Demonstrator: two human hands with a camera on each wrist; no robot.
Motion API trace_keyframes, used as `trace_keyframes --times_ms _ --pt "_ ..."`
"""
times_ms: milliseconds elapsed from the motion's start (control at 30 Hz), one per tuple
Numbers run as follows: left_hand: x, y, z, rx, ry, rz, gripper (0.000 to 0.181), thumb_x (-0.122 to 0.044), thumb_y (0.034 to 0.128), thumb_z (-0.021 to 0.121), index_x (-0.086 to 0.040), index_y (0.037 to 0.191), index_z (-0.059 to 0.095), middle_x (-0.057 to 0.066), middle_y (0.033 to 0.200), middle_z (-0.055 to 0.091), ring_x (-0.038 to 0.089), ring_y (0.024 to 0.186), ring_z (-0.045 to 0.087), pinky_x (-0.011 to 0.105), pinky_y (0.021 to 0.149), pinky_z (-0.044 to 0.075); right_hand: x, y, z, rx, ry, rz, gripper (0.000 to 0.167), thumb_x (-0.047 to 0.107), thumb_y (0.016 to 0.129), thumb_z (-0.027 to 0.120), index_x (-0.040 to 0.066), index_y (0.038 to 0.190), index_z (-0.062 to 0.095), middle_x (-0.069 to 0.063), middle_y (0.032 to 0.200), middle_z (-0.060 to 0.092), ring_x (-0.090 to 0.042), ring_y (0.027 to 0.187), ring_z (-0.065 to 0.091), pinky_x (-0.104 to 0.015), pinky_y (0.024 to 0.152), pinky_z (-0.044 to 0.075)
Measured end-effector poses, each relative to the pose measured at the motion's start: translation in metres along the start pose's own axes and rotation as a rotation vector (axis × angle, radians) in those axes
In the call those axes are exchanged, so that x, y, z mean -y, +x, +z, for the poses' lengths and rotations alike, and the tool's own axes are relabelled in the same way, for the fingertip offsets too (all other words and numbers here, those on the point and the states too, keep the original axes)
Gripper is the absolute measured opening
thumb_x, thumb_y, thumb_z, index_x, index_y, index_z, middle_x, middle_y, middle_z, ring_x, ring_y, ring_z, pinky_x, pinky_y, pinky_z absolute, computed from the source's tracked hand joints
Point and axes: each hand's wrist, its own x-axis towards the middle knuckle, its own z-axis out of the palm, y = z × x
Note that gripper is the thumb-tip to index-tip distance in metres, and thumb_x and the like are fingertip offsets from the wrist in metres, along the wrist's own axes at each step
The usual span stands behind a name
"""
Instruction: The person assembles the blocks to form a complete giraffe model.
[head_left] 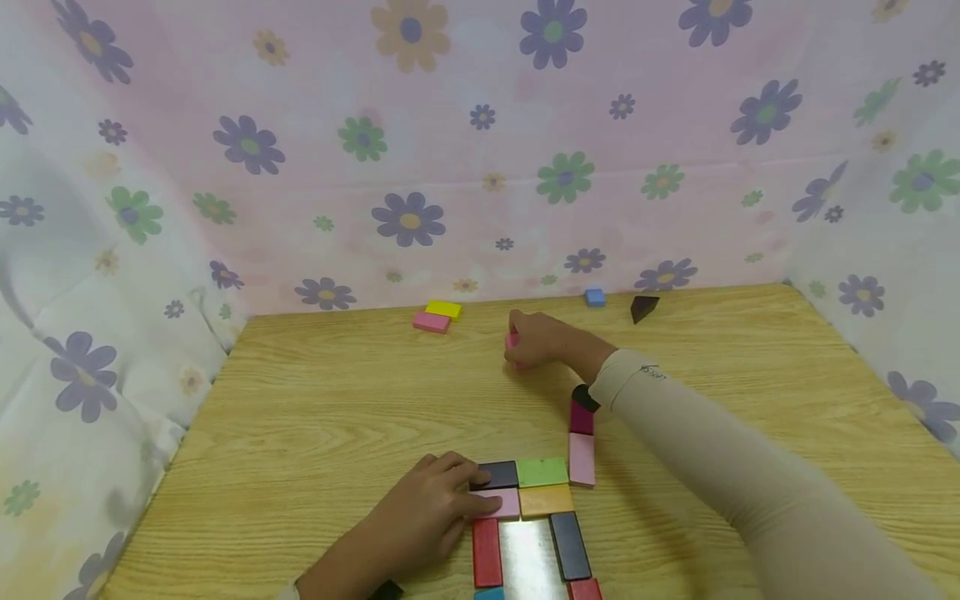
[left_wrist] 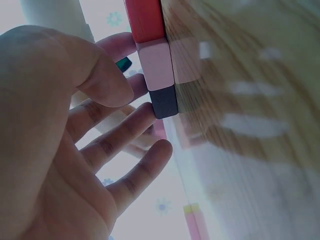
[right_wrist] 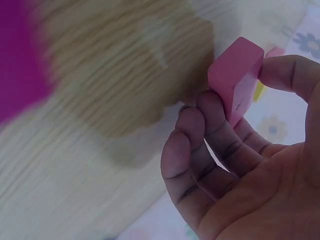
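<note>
We pinch a pink rectangular block [head_left: 512, 343] with our right hand [head_left: 543, 340], toward the far side of the wood-grain table [head_left: 337, 392].
Our thumb and fingertips press its opposite sides; whether it touches the tabletop, we cannot tell. To its left lie a yellow block [head_left: 444, 310] and a flat pink block [head_left: 431, 322]. Our left hand [head_left: 427, 510], fingers spread, touches a black block [head_left: 501, 475] and a light pink block [head_left: 508, 505].
</note>
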Motion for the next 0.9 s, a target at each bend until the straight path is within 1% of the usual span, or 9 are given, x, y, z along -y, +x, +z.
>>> trace_keyframes --times_ms 200,433,567,767,833,900 --pt "0.000 -0.001 0.001 -0.006 0.005 -0.003 0.028 -0.018 0.0942 0.064 -0.035 0.115 0.075 -0.007 0.121 0.067 0.013 0.109 0.059 0.034 0.087 0.050 -0.025 -0.012 -0.010 -0.023 0.000 0.037 0.034 0.025 0.092 0.054 0.004 0.118 0.047 -0.011 0.098 0.059 -0.022 0.085 0.052 -0.034 0.075 0.041" --pt "0.000 -0.001 0.001 0.009 0.005 -0.016 0.029 -0.018 0.0946 0.064 -0.035 0.116 0.075 -0.007 0.121 0.068 0.013 0.111 0.059 0.034 0.088 0.050 -0.049 -0.027 -0.012 -0.034 -0.045 0.044 0.041 0.026 0.092 0.054 0.000 0.123 0.048 -0.017 0.108 0.063 -0.024 0.087 0.055 -0.037 0.078 0.045" --pt "0.000 0.000 0.000 0.021 0.001 -0.016 0.029 -0.019 0.0957 0.063 -0.034 0.117 0.075 -0.006 0.122 0.068 0.013 0.112 0.059 0.034 0.088 0.050 -0.057 -0.038 -0.011 -0.024 -0.045 0.061 0.045 0.026 0.092 0.053 -0.002 0.127 0.046 -0.019 0.111 0.063 -0.025 0.089 0.056 -0.038 0.079 0.046" --pt "0.000 0.000 0.001 0.034 -0.009 -0.024 0.029 -0.019 0.0965 0.062 -0.035 0.118 0.074 -0.006 0.123 0.067 0.013 0.112 0.058 0.035 0.089 0.050 -0.063 -0.051 -0.010 -0.018 -0.028 0.053 0.049 0.026 0.092 0.055 -0.006 0.128 0.045 -0.024 0.118 0.062 -0.026 0.092 0.056 -0.040 0.082 0.046" --pt "0.001 0.000 0.001 0.035 -0.009 -0.024 0.030 -0.019 0.0963 0.062 -0.035 0.118 0.074 -0.006 0.123 0.067 0.013 0.112 0.058 0.035 0.089 0.050 -0.066 -0.053 -0.009 -0.018 -0.024 0.054 0.048 0.027 0.092 0.055 -0.005 0.126 0.046 -0.023 0.117 0.063 -0.025 0.091 0.056 -0.040 0.083 0.047" --pt "0.001 0.000 0.001 0.032 -0.008 -0.021 0.030 -0.019 0.0958 0.062 -0.035 0.118 0.074 -0.006 0.123 0.067 0.013 0.111 0.058 0.035 0.088 0.049 -0.068 -0.055 -0.008 -0.017 -0.008 0.057 0.047 0.027 0.091 0.055 -0.004 0.126 0.046 -0.021 0.113 0.064 -0.024 0.088 0.056 -0.039 0.082 0.046"
